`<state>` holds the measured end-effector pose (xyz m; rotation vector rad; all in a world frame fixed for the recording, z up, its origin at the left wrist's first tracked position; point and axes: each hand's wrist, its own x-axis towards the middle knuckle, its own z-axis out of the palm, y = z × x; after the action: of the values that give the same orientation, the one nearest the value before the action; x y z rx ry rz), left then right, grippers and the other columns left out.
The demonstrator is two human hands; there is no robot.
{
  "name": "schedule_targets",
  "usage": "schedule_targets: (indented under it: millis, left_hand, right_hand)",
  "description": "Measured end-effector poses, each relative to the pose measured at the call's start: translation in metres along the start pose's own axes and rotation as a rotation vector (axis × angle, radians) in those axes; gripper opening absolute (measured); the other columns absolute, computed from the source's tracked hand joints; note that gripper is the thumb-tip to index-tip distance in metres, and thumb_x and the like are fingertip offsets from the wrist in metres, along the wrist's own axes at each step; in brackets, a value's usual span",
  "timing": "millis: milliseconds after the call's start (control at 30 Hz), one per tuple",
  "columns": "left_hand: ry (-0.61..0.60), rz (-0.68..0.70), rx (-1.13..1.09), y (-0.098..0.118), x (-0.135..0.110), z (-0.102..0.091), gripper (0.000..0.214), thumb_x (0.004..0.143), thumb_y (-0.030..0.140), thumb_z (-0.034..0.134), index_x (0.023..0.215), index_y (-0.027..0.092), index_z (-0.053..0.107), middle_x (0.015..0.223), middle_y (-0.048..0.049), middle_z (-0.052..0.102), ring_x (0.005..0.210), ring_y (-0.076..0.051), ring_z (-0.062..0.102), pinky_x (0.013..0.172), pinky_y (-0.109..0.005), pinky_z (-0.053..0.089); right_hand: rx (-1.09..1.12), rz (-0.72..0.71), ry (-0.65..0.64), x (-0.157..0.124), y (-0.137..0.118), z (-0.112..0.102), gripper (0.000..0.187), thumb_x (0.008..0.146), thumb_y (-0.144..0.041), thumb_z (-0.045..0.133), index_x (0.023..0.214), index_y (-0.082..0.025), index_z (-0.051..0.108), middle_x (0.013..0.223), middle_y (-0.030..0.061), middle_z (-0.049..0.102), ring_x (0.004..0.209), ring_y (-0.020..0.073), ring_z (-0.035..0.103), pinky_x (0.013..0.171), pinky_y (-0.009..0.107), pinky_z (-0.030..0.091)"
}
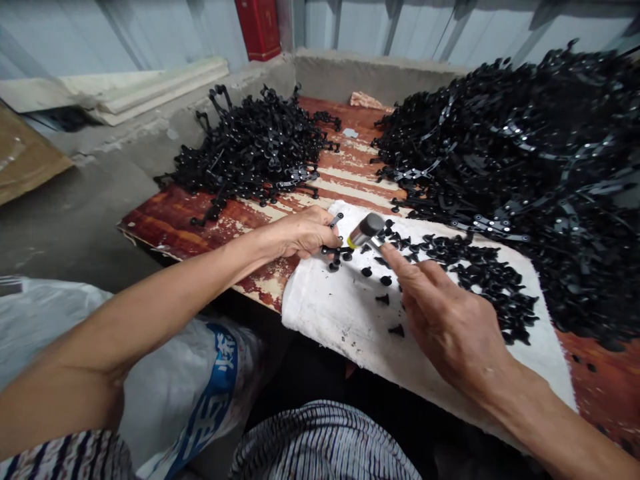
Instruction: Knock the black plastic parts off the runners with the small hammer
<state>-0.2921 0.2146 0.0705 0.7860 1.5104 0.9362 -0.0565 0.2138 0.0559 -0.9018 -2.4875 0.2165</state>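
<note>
My left hand (313, 233) is closed on a small black linked part (336, 253) at the left side of a white cloth (320, 293). In my right hand (443, 310) is a small hammer (367, 230), gripped by its handle, its dark cylindrical head with a yellow end close to the linked part. Whether the head touches the part I cannot tell. Several loose black mushroom-shaped pegs (383, 299) lie on the cloth below the hammer, and a denser spread of these pegs (475, 267) covers its right half.
A heap of black linked parts (255, 143) lies at the back left of the worn red-brown table (170, 220). A far larger heap (525, 147) fills the right. A low concrete ledge (345, 73) borders the back. A white plastic sack (165, 373) stands below at the left.
</note>
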Motion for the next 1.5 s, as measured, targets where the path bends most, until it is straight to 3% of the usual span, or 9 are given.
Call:
schedule_targets:
  millis: [233,400,500,800,933,1100,1233,1333,1500]
  left_hand:
    - [-0.051,0.03,0.283,0.0,0.002,0.0,0.018,0.072,0.005,0.063,0.064,0.018,0.052,0.047,0.0004,0.054,0.029,-0.003,0.029,0.031,-0.017,0.014]
    - [-0.03,0.026,0.287,-0.002,0.002,0.0,0.019,0.072,0.007,0.064,0.064,0.018,0.05,0.048,-0.0017,0.058,0.029,-0.003,0.03,0.031,-0.016,0.013]
    - [-0.038,0.025,0.26,-0.003,0.002,-0.001,0.018,0.074,0.006,0.061,0.066,0.018,0.051,0.048,-0.0009,0.057,0.028,-0.003,0.029,0.031,-0.016,0.015]
    - [-0.068,0.038,0.293,-0.007,0.004,-0.001,0.018,0.077,0.008,0.06,0.067,0.018,0.05,0.053,-0.0018,0.061,0.029,-0.004,0.032,0.031,-0.017,0.02]
    - [-0.014,0.098,0.343,-0.005,0.001,-0.005,0.017,0.077,0.009,0.062,0.071,0.019,0.05,0.051,0.005,0.047,0.035,-0.006,0.037,0.033,-0.018,0.024]
    - [-0.231,0.192,0.274,-0.013,-0.013,-0.018,0.019,0.086,0.027,0.059,0.072,0.017,0.051,0.058,0.0057,0.04,0.043,-0.004,0.032,0.039,-0.016,0.02]
    - [-0.198,0.163,0.371,-0.021,-0.026,-0.016,0.02,0.085,0.028,0.056,0.07,0.017,0.051,0.059,0.004,0.043,0.046,-0.005,0.03,0.041,-0.018,0.02]
    - [-0.166,0.182,0.411,-0.024,-0.034,-0.01,0.018,0.082,0.028,0.059,0.07,0.016,0.053,0.058,0.0039,0.044,0.048,-0.005,0.034,0.044,-0.019,0.023]
    - [-0.202,0.176,0.429,-0.021,-0.042,0.003,0.018,0.081,0.029,0.061,0.07,0.014,0.059,0.057,0.0039,0.051,0.049,-0.006,0.041,0.046,-0.019,0.028]
  right_hand:
    - [0.051,-0.065,0.184,-0.002,-0.009,-0.006,0.057,0.091,-0.012,0.042,0.145,-0.031,0.049,0.078,0.0039,0.058,0.057,0.0152,0.052,0.049,0.025,0.044]
    - [-0.014,-0.063,0.024,-0.003,-0.004,-0.002,0.051,0.09,-0.017,0.042,0.136,-0.029,0.06,0.071,0.0028,0.056,0.046,0.0131,0.042,0.038,0.023,0.032]
    - [0.065,-0.028,0.103,-0.004,-0.001,-0.003,0.057,0.091,-0.015,0.044,0.146,-0.03,0.049,0.078,0.0037,0.058,0.053,0.0136,0.048,0.046,0.024,0.042]
    - [-0.093,-0.019,0.011,-0.002,0.006,0.007,0.054,0.089,-0.016,0.041,0.14,-0.028,0.056,0.075,0.0038,0.058,0.045,0.0121,0.041,0.039,0.024,0.029]
    - [-0.116,-0.068,-0.007,-0.007,0.012,-0.008,0.051,0.089,-0.015,0.041,0.136,-0.022,0.06,0.077,0.0055,0.063,0.046,0.0131,0.046,0.039,0.025,0.033]
    - [-0.224,-0.118,0.006,-0.028,0.01,-0.015,0.048,0.089,-0.01,0.04,0.133,-0.017,0.06,0.071,0.0032,0.062,0.042,0.0127,0.051,0.034,0.023,0.034]
    - [-0.235,-0.145,-0.034,-0.036,0.001,-0.009,0.049,0.088,-0.005,0.036,0.13,-0.014,0.061,0.072,0.0025,0.063,0.04,0.0116,0.052,0.032,0.022,0.036]
    - [-0.055,-0.115,-0.046,-0.04,-0.001,-0.007,0.049,0.09,-0.006,0.038,0.134,-0.016,0.057,0.081,0.0051,0.067,0.049,0.0119,0.059,0.039,0.021,0.046]
    - [0.102,-0.032,0.148,-0.053,0.01,-0.013,0.051,0.093,-0.009,0.047,0.142,-0.022,0.05,0.101,0.0082,0.072,0.069,0.0127,0.068,0.065,0.023,0.058]
